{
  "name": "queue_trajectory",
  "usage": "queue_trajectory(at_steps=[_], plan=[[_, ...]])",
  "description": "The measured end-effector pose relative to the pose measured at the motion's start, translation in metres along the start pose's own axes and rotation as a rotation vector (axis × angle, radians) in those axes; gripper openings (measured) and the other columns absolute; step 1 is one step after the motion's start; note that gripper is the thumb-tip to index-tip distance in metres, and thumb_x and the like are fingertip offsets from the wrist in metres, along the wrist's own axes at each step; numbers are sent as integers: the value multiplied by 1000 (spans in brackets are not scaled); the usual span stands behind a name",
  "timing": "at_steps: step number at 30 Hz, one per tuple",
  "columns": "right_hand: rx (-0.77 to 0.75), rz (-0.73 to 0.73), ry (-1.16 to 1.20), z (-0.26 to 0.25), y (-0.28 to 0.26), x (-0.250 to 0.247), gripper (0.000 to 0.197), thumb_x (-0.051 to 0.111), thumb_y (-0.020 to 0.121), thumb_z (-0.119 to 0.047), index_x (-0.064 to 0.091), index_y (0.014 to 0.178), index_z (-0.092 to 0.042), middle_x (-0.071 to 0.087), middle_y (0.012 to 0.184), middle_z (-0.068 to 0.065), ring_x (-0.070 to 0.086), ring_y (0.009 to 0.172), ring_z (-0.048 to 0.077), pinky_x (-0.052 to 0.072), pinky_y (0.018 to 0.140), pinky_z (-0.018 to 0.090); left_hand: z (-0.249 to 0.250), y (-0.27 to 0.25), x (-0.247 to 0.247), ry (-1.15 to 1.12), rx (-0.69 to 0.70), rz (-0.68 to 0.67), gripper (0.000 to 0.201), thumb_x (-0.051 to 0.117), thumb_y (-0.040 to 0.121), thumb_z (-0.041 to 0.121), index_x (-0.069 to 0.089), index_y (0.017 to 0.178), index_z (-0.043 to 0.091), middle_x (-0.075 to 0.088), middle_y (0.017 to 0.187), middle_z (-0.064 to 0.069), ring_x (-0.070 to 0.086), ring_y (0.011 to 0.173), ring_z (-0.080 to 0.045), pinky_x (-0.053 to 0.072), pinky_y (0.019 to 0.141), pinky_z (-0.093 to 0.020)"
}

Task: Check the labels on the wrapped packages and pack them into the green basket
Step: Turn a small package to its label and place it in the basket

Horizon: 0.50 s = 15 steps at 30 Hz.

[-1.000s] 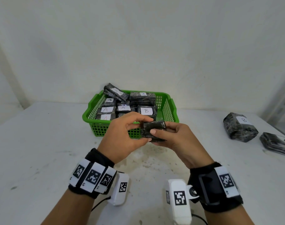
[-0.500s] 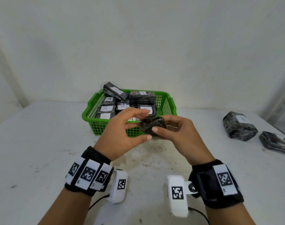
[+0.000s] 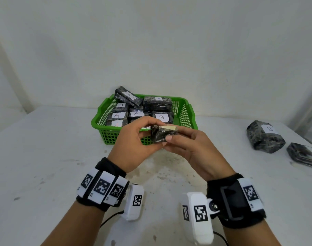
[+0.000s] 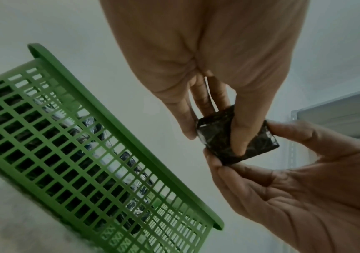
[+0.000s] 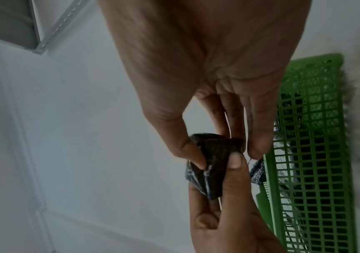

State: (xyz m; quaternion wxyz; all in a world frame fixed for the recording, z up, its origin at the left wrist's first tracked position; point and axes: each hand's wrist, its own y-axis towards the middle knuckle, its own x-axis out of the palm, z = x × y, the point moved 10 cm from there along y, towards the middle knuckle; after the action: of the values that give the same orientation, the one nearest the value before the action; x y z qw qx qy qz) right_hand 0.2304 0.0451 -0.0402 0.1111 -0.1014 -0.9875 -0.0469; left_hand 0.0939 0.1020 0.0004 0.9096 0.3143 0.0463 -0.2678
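Both hands hold one small black wrapped package (image 3: 163, 134) in the air just in front of the green basket (image 3: 187, 110). My left hand (image 3: 134, 142) pinches its left end between thumb and fingers. My right hand (image 3: 189, 148) pinches its right end. A pale strip, the edge of its label, shows on the package's top. In the left wrist view the package (image 4: 255, 145) sits between both hands' fingertips, and the basket (image 4: 88, 154) lies to the left. The right wrist view shows the package (image 5: 213, 164) beside the basket (image 5: 317, 137). Several labelled packages marked A and B fill the basket.
On the white table (image 3: 45, 157) at the right lie a bulky package marked B (image 3: 265, 137) and a flat package (image 3: 304, 155) near the edge. A white wall stands close behind the basket. A metal shelf frame (image 4: 335, 113) is off to the right.
Both hands have turned the small package over, so its pale label edge now faces up. The hands stayed in front of the basket, shifting slightly.
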Motion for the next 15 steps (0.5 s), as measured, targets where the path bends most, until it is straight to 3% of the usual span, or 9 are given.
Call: queue_trajectory(at_steps=[2,5,7,11,15], plan=[[-14,27,3,0,2,-3,45,77,82,2,66,127,0,75,120,21,75,103,24,63,86,31,6,-1,2,32,39,-20,39,83,75,2,71,110,14,70,111,4,66,111,-18,57,94,-37],[-33,22,-15,-1,3,-4,64,83,68,-16,67,128,-2,76,120,18,74,108,25,62,89,31,9,-2,6,53,59,-17,39,83,76,2,71,111,14,71,109,7,67,110,-18,56,95,-39],[-56,39,-43,-3,3,-6,62,87,68,-18,70,125,-2,78,116,16,74,111,29,62,91,34,11,-2,7,74,63,-16,39,84,75,4,70,111,15,70,109,8,67,108,-16,56,95,-38],[-143,157,-193,-11,3,-23,38,89,78,-8,77,114,-8,80,107,12,76,106,28,59,100,50,17,-2,4,134,101,-13,40,87,72,8,73,109,15,70,108,10,67,107,-11,56,95,-28],[-105,120,-220,-8,5,-18,58,90,67,-26,75,121,-14,80,113,7,75,110,23,59,101,45,17,-3,-2,130,109,48,35,85,73,4,74,105,14,71,104,7,68,103,-11,57,91,-25]])
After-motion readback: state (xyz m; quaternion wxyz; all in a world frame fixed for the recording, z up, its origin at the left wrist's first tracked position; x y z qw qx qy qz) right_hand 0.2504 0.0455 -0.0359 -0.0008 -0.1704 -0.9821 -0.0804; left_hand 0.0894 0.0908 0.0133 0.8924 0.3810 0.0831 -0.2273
